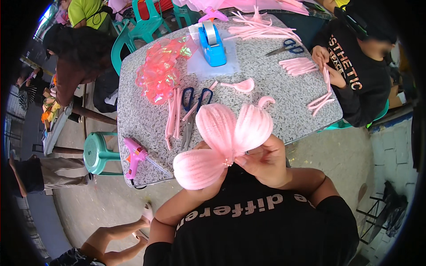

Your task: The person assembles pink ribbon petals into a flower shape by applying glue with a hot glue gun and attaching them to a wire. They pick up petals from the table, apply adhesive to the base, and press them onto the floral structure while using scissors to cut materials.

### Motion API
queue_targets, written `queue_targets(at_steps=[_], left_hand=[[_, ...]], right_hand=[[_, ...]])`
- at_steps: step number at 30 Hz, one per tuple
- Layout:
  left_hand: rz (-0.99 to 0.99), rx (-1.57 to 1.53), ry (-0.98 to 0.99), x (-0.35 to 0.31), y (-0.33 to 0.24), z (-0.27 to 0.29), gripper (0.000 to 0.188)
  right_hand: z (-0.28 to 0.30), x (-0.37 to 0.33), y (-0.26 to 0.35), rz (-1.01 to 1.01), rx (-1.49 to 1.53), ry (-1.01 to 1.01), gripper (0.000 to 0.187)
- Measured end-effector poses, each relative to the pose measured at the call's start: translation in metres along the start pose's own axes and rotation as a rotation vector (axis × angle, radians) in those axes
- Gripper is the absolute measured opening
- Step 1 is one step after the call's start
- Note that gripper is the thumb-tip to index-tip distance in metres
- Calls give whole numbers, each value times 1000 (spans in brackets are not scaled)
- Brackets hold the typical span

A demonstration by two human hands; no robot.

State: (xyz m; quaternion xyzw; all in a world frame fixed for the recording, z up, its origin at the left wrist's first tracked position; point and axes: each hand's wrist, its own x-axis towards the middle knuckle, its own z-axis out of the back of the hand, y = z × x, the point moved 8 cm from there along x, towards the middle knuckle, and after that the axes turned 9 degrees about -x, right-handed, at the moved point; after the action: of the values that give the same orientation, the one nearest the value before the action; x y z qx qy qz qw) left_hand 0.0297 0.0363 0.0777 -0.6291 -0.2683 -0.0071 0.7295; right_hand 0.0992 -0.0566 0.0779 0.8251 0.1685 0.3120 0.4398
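Two bare hands at the pink fuzzy three-petal flower (217,128) in the head view, held up between the person's torso and the grey speckled table (133,106). Right hand (267,163): thumb and fingers pinching the flower near its small beady centre (228,162). Left hand (214,188): mostly behind the lower-left petal; can't tell its grip. Any stem or back of the flower: hidden. Navy-handled scissors (188,126) partly covered by the upper petal. Loose pink fuzzy sticks (172,116) lie beside them, upper ends running under the crumpled iridescent pink film (159,73). Pink glue gun (135,157) sits near the table's left edge; blue plastic tape dispenser (213,48) stands farther back. Co-worker at right (361,66) holds a pink strip, hands partly overlapping; people at left are cut off or blurred by the lens rim. Writing: pale lettering on the person's black shirt (262,235), upside down, ends lost in the folds; light lettering on the co-worker's black top. Dispenser markings too small to read.
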Motion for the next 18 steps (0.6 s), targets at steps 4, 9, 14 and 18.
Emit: queue_targets(at_steps=[4, 9, 14, 18], left_hand=[[60, 29, -14, -1, 2, 1, 26], [22, 63, 28, -3, 0, -1, 25], [145, -58, -15, -2, 6, -2, 24], [20, 14, 66, -5, 2, -7, 20]], right_hand=[[-1, -1, 3, -1, -15, 68, 29], [-5, 0, 16, 73, -61, 96, 27], [-4, -1, 6, -18, -45, 87, 27], [7, -2, -10, -44, 128, 80, 19]])
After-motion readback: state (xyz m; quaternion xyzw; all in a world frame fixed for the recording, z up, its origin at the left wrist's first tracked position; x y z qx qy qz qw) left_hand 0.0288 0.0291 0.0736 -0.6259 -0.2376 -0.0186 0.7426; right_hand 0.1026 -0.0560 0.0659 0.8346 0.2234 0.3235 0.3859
